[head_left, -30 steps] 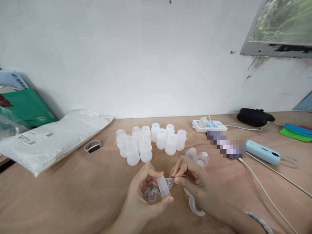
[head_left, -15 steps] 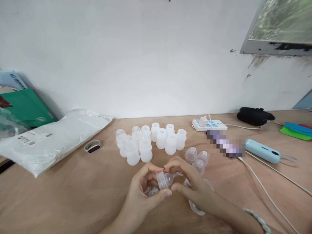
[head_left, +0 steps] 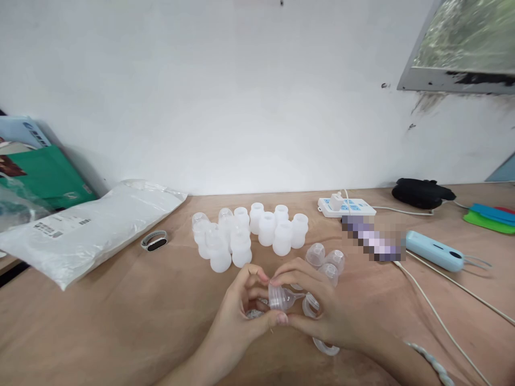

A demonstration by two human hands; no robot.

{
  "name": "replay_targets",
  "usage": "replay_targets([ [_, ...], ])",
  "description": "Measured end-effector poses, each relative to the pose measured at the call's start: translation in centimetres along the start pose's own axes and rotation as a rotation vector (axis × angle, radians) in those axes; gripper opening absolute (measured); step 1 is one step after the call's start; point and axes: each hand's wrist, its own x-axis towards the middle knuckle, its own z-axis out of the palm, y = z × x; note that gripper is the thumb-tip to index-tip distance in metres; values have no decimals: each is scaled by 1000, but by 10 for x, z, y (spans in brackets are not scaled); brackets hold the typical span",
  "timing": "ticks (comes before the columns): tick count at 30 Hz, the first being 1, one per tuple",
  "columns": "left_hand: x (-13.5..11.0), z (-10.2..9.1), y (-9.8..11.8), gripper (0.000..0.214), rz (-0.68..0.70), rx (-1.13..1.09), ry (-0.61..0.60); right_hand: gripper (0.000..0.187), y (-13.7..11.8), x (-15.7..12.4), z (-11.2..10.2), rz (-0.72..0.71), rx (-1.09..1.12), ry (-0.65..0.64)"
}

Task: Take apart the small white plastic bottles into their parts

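Both hands meet low in the middle of the wooden table (head_left: pixel 120 321). My left hand (head_left: pixel 241 316) pinches a small clear plastic nipple piece (head_left: pixel 281 296) between thumb and fingers, with more clear parts tucked in its palm. My right hand (head_left: pixel 322 311) grips the same piece from the right, fingers curled round its tip. A clear ring (head_left: pixel 325 347) lies on the table under my right wrist. Three clear domed caps (head_left: pixel 325 260) sit just behind my right hand.
A cluster of white squat bottles (head_left: pixel 257 233) stands behind the hands. At left lie a white plastic bag (head_left: pixel 92 228), a wristband (head_left: pixel 153 241) and green packets (head_left: pixel 44 177). At right are a power strip (head_left: pixel 346 206), cables, a light-blue device (head_left: pixel 434 251) and a black object (head_left: pixel 420 192).
The hands have closed together on the clear piece. The threaded collar in my left hand has been turned, and the nipple now points right between both hands' fingers.
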Motion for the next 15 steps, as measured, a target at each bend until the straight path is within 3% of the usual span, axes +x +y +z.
replay_targets([
  [4, 2, -6, 26, 42, 103, 352, 36, 39, 3, -4, -4, -10, -18, 180],
  [7, 22, -13, 62, 35, 449, 789, 174, 37, 12, -10, -6, 45, -48, 390],
  [9, 46, -20, 87, 28, 518, 1116, 201, 36, 18, -14, -5, 90, -64, 465],
  [11, 77, -29, 106, 26, 355, 1460, 186, 35, 22, -15, -4, 119, -72, 480],
  [12, 94, -34, 113, 29, 167, 1626, 136, 35, 23, -16, -3, 128, -71, 475],
  [15, 139, -50, 122, 26, -77, 1709, 27, 35, 22, -14, -1, 131, -52, 450],
])
